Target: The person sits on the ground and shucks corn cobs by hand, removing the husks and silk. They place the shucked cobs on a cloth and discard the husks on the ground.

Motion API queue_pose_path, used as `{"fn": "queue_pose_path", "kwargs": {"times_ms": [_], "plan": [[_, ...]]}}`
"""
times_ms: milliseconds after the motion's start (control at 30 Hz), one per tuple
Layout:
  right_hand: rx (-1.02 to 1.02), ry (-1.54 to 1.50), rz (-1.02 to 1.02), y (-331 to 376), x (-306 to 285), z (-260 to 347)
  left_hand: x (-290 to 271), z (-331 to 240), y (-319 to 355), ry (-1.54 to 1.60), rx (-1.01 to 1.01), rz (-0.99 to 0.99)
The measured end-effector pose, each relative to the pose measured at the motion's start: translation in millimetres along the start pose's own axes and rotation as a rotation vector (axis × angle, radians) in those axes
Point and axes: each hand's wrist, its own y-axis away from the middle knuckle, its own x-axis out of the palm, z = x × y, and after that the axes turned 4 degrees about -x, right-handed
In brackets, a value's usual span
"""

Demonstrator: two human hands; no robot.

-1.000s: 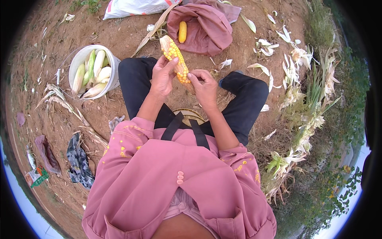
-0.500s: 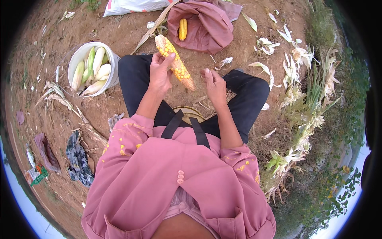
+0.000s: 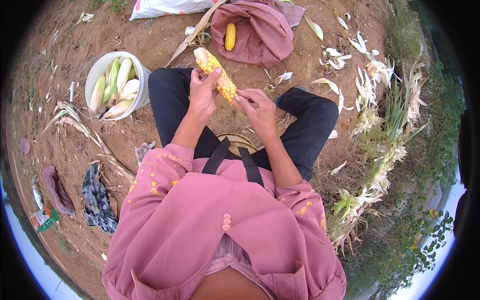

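Note:
A husked ear of corn [image 3: 215,71] with patchy yellow kernels is held tilted between my knees. My left hand [image 3: 204,92] is wrapped round its middle from the left, thumb on top. With fingers bent, my right hand [image 3: 257,107] pinches the lower tip of the same ear, hiding that end. Beyond it lies an open reddish-brown sack [image 3: 262,37], with one clean yellow ear of corn [image 3: 230,37] in its mouth.
At left stands a white bucket [image 3: 145,87] holding several ears in pale green husks. A white sack [image 3: 167,9] lies at the top edge. Husk pieces [image 3: 367,90] and weeds line the right side. Dark cloth [image 3: 97,200] and plastic bags [image 3: 59,190] lie on the soil at lower left.
My right hand has moved left and up onto the lower tip of the ear, which it was apart from before. The left hand's grip stays nearly the same.

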Motion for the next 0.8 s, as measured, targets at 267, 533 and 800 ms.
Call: {"fn": "queue_pose_path", "kwargs": {"times_ms": [267, 533, 800], "plan": [[0.113, 0.099, -0.06, -1, -5, 1, -2, 3, -2, -0.061, -0.043, -0.002], [0.056, 0.197, -0.082, -1, -20, -45, -2, 3, -2, -0.118, -0.028, -0.065], [0.255, -0.338, 0.339, 3, 0, 2, -8, 3, -3, -0.183, -0.091, -0.01]]}}
